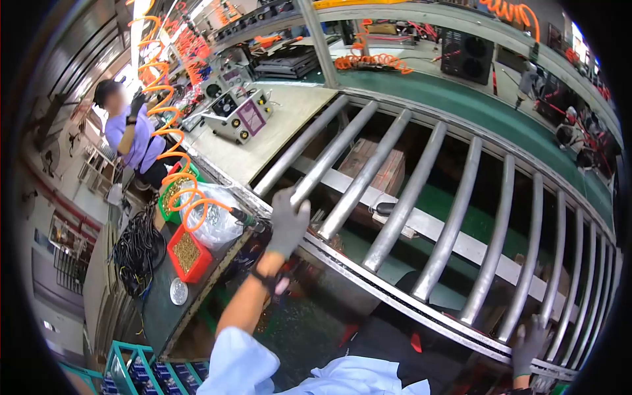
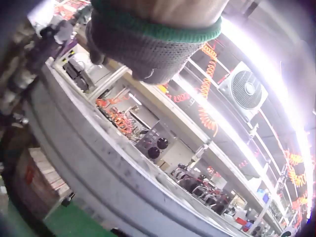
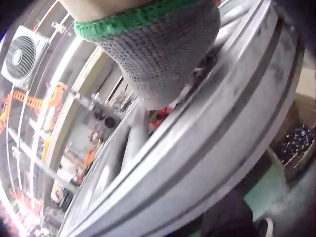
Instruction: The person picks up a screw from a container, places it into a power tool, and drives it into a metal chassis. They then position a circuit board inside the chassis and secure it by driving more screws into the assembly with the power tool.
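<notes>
While a red bin (image 1: 203,263) is standing on the tabletop (image 1: 158,322) at left, the gloved left hand (image 1: 288,227) is resting, fingers loose and holding nothing, on the near rail (image 1: 395,293) of a roller conveyor (image 1: 403,197) (metal rollers (image 1: 488,250), running crosswise). Farther right, the right hand (image 1: 528,345) is lying on that rail, its grip looking relaxed. The person seems to be pausing; moving on would probably be calling for lifting both hands.
</notes>
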`<state>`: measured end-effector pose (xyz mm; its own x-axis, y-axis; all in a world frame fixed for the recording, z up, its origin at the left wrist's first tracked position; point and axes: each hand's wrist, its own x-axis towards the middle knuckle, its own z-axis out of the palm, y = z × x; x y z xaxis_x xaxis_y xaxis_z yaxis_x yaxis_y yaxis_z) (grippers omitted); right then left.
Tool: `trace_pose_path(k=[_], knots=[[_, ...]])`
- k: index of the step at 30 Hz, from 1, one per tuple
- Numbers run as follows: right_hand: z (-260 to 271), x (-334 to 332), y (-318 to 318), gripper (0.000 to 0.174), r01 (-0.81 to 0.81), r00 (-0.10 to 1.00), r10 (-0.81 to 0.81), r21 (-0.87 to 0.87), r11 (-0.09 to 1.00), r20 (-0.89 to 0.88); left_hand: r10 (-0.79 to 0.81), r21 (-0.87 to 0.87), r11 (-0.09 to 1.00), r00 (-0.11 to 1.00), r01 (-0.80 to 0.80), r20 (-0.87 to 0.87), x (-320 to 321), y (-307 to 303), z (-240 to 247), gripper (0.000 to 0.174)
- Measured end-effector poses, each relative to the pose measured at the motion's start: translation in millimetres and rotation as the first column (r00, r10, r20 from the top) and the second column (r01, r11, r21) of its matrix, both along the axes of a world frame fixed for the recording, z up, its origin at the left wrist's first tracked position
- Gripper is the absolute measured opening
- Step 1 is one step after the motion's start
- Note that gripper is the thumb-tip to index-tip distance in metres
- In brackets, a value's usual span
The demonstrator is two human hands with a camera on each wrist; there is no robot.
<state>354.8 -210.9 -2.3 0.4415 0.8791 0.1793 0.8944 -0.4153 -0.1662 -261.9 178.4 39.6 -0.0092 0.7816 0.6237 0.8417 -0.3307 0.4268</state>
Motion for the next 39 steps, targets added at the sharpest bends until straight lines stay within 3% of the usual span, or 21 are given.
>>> trace_pose_path(k=[2, 4, 6, 8, 10, 13, 14, 15, 18, 19, 22, 25, 28, 30, 34, 39], knots=[[-18, -14, 11, 0.053, -0.048, 0.970, 0.059, 0.052, 0.997, -0.236, 0.131, -0.151, 0.978, 0.987, -0.144, -0.092, -12, 70, -12, 0.053], [-19, -31, 16, 0.053, -0.016, 0.983, 0.020, 0.024, 1.000, -0.184, 0.256, -0.458, 0.832, 0.950, -0.312, -0.180, -18, 132, 1, 0.061], [-13, -33, 17, 0.053, 0.002, 0.969, -0.006, -0.019, 1.000, -0.247, 0.321, -0.549, 0.677, 0.867, -0.491, -0.380, -36, 187, -7, 0.069], [3, -46, 23, 0.047, 0.041, 0.938, -0.054, -0.046, 0.998, -0.342, 0.322, -0.651, 0.577, 0.869, -0.494, -0.374, -70, 229, -15, 0.077], [12, -51, 27, 0.047, 0.042, 0.931, -0.077, -0.106, 0.994, -0.357, 0.422, -0.587, 0.545, 0.801, -0.599, -0.425, -86, 233, -13, 0.087], [19, -58, 38, 0.045, 0.049, 0.950, -0.092, -0.147, 0.988, -0.300, 0.463, -0.615, 0.494, 0.784, -0.615, -0.413, -107, 238, -25, 0.095], [20, -59, 39, 0.045, 0.058, 0.958, -0.097, -0.150, 0.987, -0.268, 0.416, -0.587, 0.462, 0.747, -0.665, -0.519, -94, 227, -18, 0.101], [20, -59, 40, 0.043, 0.008, 0.969, -0.041, -0.134, 0.991, -0.245, 0.439, -0.554, 0.469, 0.726, -0.688, -0.530, -87, 222, -19, 0.103], [26, -62, 48, 0.041, 0.063, 0.938, -0.148, -0.265, 0.962, -0.314, 0.467, -0.490, 0.502, 0.700, -0.712, -0.539, -88, 226, -35, 0.107], [28, -64, 48, 0.049, 0.000, 0.946, -0.073, -0.223, 0.975, -0.316, 0.467, -0.492, 0.507, 0.706, -0.707, -0.532, -84, 223, -34, 0.107], [18, -54, 42, 0.067, 0.014, 0.938, -0.115, -0.295, 0.955, -0.326, 0.436, -0.495, 0.518, 0.713, -0.698, -0.549, -68, 212, -33, 0.107], [22, -56, 43, 0.066, 0.066, 0.931, -0.175, -0.323, 0.944, -0.322, 0.400, -0.502, 0.536, 0.728, -0.679, -0.557, -38, 182, -10, 0.105], [28, -58, 43, 0.061, 0.009, 0.969, -0.090, -0.333, 0.943, -0.231, 0.320, -0.534, 0.564, 0.763, -0.630, -0.562, -16, 157, -1, 0.104], [28, -55, 43, 0.059, 0.021, 0.934, -0.137, -0.334, 0.942, -0.329, 0.276, -0.505, 0.599, 0.753, -0.621, -0.598, 2, 135, 0, 0.103], [43, -69, 46, 0.056, 0.069, 0.920, -0.177, -0.300, 0.951, -0.349, 0.212, -0.475, 0.675, 0.765, -0.564, -0.608, 40, 99, -3, 0.102], [33, -64, 37, 0.058, 0.032, 0.951, -0.077, -0.151, 0.988, -0.301, 0.084, -0.534, 0.715, 0.814, -0.450, -0.575, 96, 41, 14, 0.102]])
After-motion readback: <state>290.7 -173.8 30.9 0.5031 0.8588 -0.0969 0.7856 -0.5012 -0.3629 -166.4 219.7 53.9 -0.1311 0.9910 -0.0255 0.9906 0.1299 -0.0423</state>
